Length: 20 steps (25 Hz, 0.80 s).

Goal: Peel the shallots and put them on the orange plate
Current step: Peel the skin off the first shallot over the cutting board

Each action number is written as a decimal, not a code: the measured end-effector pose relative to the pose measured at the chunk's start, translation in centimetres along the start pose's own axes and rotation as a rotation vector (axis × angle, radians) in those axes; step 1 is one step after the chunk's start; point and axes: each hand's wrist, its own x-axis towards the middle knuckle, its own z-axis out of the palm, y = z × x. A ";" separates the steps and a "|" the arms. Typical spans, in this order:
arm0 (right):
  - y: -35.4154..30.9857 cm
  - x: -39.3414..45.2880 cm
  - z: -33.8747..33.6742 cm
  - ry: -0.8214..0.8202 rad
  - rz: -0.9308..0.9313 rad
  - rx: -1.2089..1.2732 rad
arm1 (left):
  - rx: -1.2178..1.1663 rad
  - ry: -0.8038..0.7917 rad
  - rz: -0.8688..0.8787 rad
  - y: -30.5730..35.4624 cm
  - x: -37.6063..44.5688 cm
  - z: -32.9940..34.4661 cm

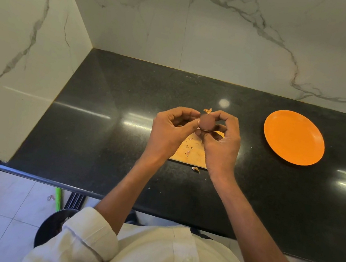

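Both hands up over the cutting board point(189, 152): left hand point(168, 130) and right hand point(220, 143) pinch the shallot point(206, 122), grip clamped. Slick skin could squirt it onto the desk point(97, 136), short of the orange plate point(294, 137).

1. One shallot point(206, 123), pinched between two hands: left hand point(168, 130), right hand point(220, 143)
2. One orange plate point(294, 137)
3. One wooden board point(188, 154)
4. Several loose skin scraps (too small to count surely)
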 end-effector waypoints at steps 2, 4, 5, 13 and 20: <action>0.0 0.1 -0.1 0.001 -0.030 -0.018 | -0.015 -0.024 -0.005 0.0 0.0 0.1; 0.1 0.1 -0.1 0.000 -0.034 -0.026 | -0.031 -0.017 -0.006 -0.1 0.0 0.1; 0.2 0.1 0.0 -0.001 -0.032 -0.028 | -0.037 -0.012 0.000 -0.1 0.0 0.1; 0.1 0.2 0.0 -0.019 -0.059 -0.054 | 0.072 0.037 0.026 0.0 0.1 0.7; 0.0 0.2 0.0 -0.013 0.037 0.024 | -0.059 -0.007 -0.073 -0.9 0.2 -0.1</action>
